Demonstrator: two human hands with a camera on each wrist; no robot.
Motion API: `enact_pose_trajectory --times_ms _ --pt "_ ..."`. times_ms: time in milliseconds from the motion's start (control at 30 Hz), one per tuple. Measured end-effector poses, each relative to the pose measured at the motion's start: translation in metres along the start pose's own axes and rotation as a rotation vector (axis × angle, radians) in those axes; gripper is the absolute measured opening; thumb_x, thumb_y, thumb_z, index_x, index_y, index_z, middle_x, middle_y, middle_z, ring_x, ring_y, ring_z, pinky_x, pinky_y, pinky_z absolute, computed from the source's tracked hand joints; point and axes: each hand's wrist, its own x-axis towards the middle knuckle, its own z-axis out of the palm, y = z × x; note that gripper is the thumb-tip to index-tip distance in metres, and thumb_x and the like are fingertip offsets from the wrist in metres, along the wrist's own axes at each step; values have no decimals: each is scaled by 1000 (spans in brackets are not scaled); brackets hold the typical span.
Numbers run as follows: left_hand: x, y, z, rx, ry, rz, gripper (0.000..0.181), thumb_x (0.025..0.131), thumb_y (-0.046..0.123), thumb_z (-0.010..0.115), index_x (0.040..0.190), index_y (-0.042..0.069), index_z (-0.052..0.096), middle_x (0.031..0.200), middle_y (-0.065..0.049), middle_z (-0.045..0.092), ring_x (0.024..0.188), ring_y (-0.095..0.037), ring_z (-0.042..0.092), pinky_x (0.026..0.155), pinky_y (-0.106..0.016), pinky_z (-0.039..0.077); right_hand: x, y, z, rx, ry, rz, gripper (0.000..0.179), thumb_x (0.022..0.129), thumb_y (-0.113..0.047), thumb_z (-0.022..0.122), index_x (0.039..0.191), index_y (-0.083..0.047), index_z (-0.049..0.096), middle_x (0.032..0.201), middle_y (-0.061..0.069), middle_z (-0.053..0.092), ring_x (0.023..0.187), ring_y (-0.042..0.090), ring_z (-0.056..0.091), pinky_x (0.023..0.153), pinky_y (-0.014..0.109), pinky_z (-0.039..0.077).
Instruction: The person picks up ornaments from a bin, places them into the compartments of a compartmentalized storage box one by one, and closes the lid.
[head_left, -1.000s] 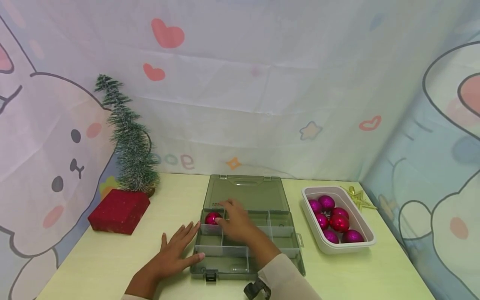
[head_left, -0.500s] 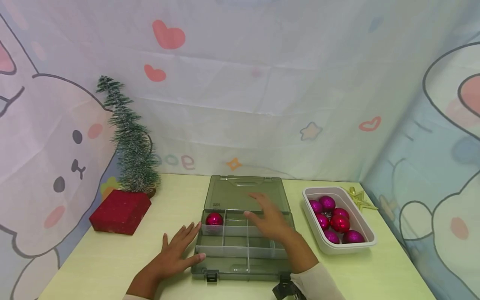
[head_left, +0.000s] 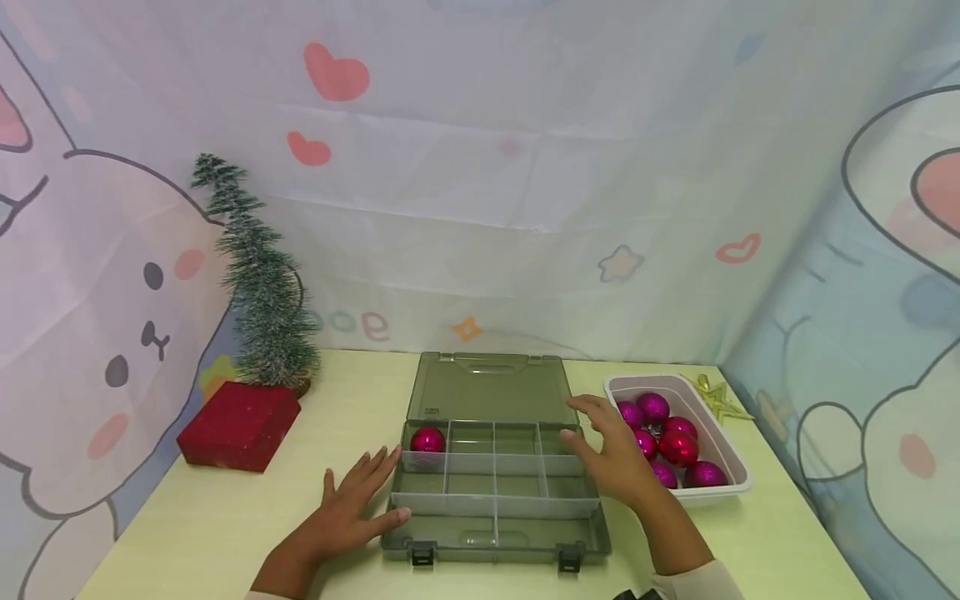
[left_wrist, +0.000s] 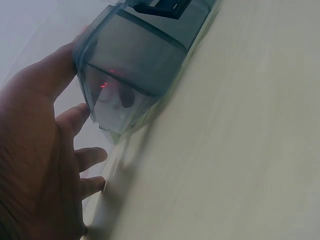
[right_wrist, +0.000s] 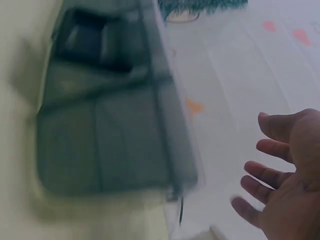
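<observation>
A green-tinted clear compartment box (head_left: 442, 528) lies on the table with its lid (head_left: 491, 383) folded back. One shiny magenta bauble (head_left: 428, 440) sits in its back left compartment. My left hand (head_left: 347, 506) is spread at the box's left side, thumb over the edge; in the left wrist view its fingers (left_wrist: 75, 117) meet the clear wall. Over the box's right edge, my right hand (head_left: 617, 458) has relaxed fingers and holds nothing. Just beyond it, a white plastic tub (head_left: 738, 483) contains several purple and red baubles (head_left: 678, 447). The right wrist view is blurred.
Toward the back left stand a small frosted artificial Christmas tree (head_left: 266, 308) and a red velvet-like block (head_left: 240, 425). A gold star ornament (head_left: 716, 398) lies behind the tub. A printed cloth backdrop (head_left: 480, 208) encloses the table's back and sides.
My right hand has left the compartment beside the bauble and moved right across the box toward the tub. The bauble stays in its compartment, and my left hand has kept its place.
</observation>
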Motion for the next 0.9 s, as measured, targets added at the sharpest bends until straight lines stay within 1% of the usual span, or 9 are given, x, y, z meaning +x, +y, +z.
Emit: enact_pose_trajectory --times_ms 133,233,367,467,600,667,767,833,900 --pt "0 -1 0 23 -47 -38 91 101 53 71 176 25 27 181 -24 24 164 -64 11 113 -93 -15 -13 13 -13 -42 92 7 44 104 -13 75 146 -3 66 151 22 59 147 49 51 118 76 42" --pt "1 1 -2 39 -72 -60 93 102 54 70 176 21 24 182 -23 21 166 -61 9 114 -93 -15 -21 22 -21 -96 167 -15 41 101 -8 77 140 0 69 146 24 62 142 49 53 114 76 42" --pt "1 4 -5 59 -71 -65 93 102 54 69 176 20 24 182 -23 21 166 -61 9 115 -93 -14 -31 35 -31 -172 264 -39 38 96 -3 79 134 2 72 141 26 65 135 51 53 107 80 35" --pt "1 4 -6 65 -69 -69 93 102 54 69 176 21 24 182 -22 21 166 -60 10 115 -93 -13 -38 43 -38 -202 313 -8 37 96 -3 78 132 2 72 141 26 64 136 52 51 105 82 29" --pt "1 2 -5 69 -67 -71 94 101 54 70 176 22 24 182 -22 22 167 -60 11 115 -93 -13 -46 49 -50 -245 364 62 35 98 -5 76 132 3 71 141 27 63 139 52 49 105 83 25" --pt "1 2 -4 67 -68 -69 94 102 54 69 176 22 23 182 -22 22 167 -60 10 115 -93 -13 -49 51 -58 -277 384 117 36 98 -7 76 132 4 71 141 28 62 139 53 48 104 83 25" --pt "2 1 -4 61 -70 -64 93 102 54 69 177 22 23 182 -21 21 167 -60 9 114 -93 -14 -53 55 -68 -315 400 231 37 98 -11 76 132 3 71 142 28 60 142 55 42 103 83 22" --pt "2 0 -4 59 -67 -62 93 102 54 69 177 23 23 182 -21 21 167 -60 9 114 -93 -14 -56 58 -73 -328 402 317 39 98 -15 77 133 3 70 145 29 57 144 57 39 106 83 19" --pt "3 -1 -3 59 -64 -57 93 102 54 69 176 23 24 182 -21 21 167 -60 9 114 -93 -14 -57 63 -76 -335 404 383 41 98 -18 78 133 2 70 147 29 54 146 58 36 108 84 16"
